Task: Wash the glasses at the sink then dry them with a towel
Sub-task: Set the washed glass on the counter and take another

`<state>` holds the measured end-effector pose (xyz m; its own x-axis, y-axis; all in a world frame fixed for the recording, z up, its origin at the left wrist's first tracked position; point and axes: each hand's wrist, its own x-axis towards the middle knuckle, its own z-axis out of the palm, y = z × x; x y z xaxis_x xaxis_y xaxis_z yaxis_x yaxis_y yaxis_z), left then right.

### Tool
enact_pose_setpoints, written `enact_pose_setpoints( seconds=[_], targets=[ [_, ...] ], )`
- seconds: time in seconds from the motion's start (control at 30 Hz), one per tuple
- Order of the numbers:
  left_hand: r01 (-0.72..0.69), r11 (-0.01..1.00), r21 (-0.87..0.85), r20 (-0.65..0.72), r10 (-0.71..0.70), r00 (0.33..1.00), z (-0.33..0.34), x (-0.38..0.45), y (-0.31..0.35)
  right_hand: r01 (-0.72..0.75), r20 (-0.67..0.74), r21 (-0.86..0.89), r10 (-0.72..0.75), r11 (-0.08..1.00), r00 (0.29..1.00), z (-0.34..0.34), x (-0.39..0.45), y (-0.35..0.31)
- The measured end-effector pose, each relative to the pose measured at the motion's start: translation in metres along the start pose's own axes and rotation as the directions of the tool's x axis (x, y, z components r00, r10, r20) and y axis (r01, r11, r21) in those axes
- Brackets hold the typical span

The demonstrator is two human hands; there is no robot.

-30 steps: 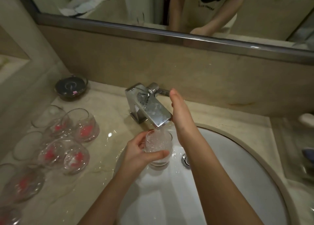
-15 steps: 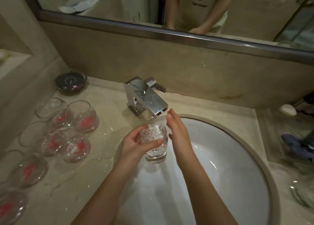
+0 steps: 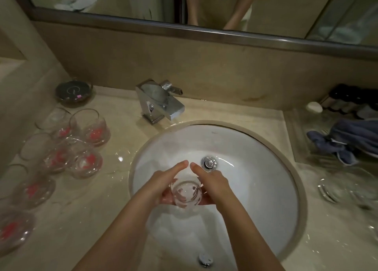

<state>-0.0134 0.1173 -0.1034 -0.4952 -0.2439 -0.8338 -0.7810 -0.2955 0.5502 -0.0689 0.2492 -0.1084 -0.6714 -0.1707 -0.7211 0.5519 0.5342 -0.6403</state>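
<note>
I'm over the sink (image 3: 266, 189) now, and the glass (image 3: 187, 194) has come away from the tap (image 3: 161, 103) and down into the middle of the bowl. No stream shows at the spout, so I judge the filling is done and the rubbing has begun. It sits between my palms, mouth towards me: the left hand (image 3: 163, 180) presses one side, the right hand (image 3: 210, 182) the other, fingers straight and nearly meeting beyond it. The bowl gives me open room all round, with the drain plug (image 3: 209, 163) just past my fingertips. The unwashed glasses (image 3: 81, 143) crowd the wet counter (image 3: 86, 219) to the left, so I'd swing wide there. The towel (image 3: 345, 139) lies well off to the right.
</note>
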Motion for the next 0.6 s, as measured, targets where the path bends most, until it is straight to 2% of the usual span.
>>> enact_pose_setpoints(
  seconds=[0.1,0.3,0.5,0.6],
  targets=[
    [0.030,0.999,0.019,0.104,-0.032,0.994,0.008,-0.005,0.001,-0.020,-0.003,0.034,0.020,0.999,1.000,-0.009,0.001,0.009],
    [0.030,0.998,0.060,0.221,-0.042,0.974,0.023,-0.014,0.004,-0.004,-0.020,0.046,0.005,0.999,1.000,-0.024,-0.007,0.014],
    [0.002,0.996,0.091,0.252,-0.025,0.967,0.045,-0.026,0.006,-0.031,-0.056,0.081,0.035,0.996,0.998,-0.046,-0.012,0.026],
    [-0.034,0.991,0.130,0.208,0.007,0.978,0.058,-0.039,0.007,0.007,-0.094,0.071,-0.001,0.997,0.996,-0.063,-0.035,0.026]
  ],
)
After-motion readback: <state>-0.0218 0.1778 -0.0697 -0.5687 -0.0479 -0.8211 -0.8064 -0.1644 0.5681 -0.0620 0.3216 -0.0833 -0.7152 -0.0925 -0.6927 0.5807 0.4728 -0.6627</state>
